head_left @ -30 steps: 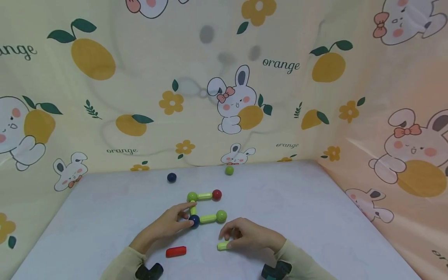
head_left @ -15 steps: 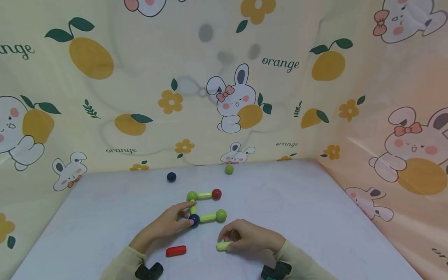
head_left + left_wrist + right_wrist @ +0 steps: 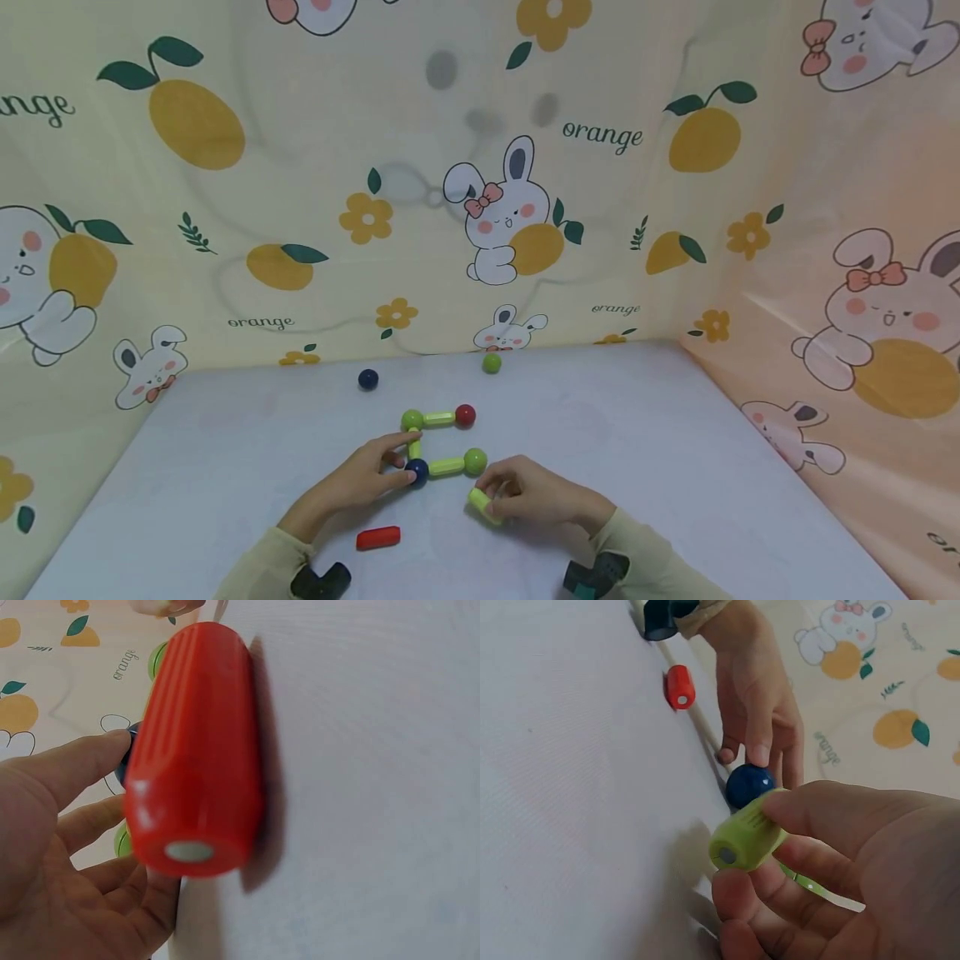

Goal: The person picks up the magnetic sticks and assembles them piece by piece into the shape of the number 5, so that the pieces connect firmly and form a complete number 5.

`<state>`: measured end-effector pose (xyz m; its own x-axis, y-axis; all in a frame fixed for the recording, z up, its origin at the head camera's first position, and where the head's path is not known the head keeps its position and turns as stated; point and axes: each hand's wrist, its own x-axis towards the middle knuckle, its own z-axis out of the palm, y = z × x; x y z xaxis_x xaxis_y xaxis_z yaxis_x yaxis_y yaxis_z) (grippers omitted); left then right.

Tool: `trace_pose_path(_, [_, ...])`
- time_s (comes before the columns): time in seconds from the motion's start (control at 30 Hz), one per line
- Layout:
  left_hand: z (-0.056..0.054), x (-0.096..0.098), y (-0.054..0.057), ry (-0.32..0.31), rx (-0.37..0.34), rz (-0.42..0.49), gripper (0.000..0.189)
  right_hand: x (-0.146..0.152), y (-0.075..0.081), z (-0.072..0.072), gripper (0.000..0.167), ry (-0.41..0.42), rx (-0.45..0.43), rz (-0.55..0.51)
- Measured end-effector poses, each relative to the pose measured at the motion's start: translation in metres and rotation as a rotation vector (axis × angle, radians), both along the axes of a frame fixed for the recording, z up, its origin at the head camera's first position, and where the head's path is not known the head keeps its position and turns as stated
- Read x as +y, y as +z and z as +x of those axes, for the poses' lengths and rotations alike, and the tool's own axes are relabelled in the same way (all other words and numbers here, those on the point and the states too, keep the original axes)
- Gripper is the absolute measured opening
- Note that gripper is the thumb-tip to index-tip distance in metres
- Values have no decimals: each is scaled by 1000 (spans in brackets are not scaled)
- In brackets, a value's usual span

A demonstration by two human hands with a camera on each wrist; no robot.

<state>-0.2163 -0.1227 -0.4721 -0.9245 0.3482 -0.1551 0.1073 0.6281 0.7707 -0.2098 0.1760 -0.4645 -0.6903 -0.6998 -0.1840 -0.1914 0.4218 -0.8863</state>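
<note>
In the head view my left hand (image 3: pixel 366 473) holds the near-left corner of a ball-and-rod frame. Its thumb rests on the dark blue ball (image 3: pixel 421 472), and its index finger reaches the short rod behind it. My right hand (image 3: pixel 536 498) pinches a loose yellow-green magnetic rod (image 3: pixel 746 834) between thumb and fingers, tilted, its grey end facing the right wrist camera. That rod is close in front of the frame's near green ball (image 3: pixel 476 461). A yellow-green rod (image 3: pixel 447 467) joins this ball to the blue one. The far side has a green ball (image 3: pixel 412 419), a rod (image 3: pixel 439 418) and a red ball (image 3: pixel 465 415).
A red rod (image 3: pixel 378 537) lies on the white table (image 3: pixel 637 450) near my left forearm and looms large in the left wrist view. Toward the back edge lie a loose dark blue ball (image 3: pixel 368 380) and a loose green ball (image 3: pixel 491 363). A patterned cloth (image 3: pixel 315 167) hangs behind.
My right hand has moved slightly up toward the frame, and the rod it pinches has turned from lying sideways to slanting. The left hand and the frame stay in place.
</note>
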Motion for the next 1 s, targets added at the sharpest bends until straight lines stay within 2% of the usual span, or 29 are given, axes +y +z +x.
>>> trace_pose_path(0.77, [-1,-1,-2,-2,-2,-1,60,0,-6,-5,24,-245,-84,-29])
trace_pose_path(1.0, [-2,0,-2,-3,12,-10,60,-2,-8,-4,24,-272,-66,-27])
